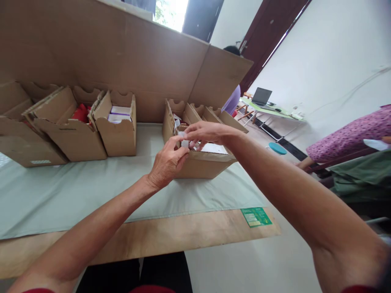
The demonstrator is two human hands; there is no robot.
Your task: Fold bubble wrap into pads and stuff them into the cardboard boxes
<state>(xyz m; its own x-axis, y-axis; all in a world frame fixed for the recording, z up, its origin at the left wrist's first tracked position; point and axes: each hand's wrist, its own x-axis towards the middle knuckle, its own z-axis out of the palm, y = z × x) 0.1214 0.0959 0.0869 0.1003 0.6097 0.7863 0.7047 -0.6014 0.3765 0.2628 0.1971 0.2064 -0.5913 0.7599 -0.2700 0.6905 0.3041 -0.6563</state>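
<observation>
My left hand (166, 162) is closed in a pinch at the front left corner of a brown cardboard box (203, 166). Between its fingertips and those of my right hand is a small white piece (185, 143), too small to name exactly. My right hand (206, 133) reaches over the box opening from the right, its fingers curled down around the same piece. White material (215, 148) shows inside the box below my right wrist. The two hands hide part of the opening.
Open cardboard bins stand on the left: one holds white-and-purple boxes (119, 113), another red packets (82, 113). Behind rises a tall cardboard panel (146, 61). Pale green cloth (91, 183) covers the wooden table (189, 238). At right, a person's patterned sleeve (351, 134) shows.
</observation>
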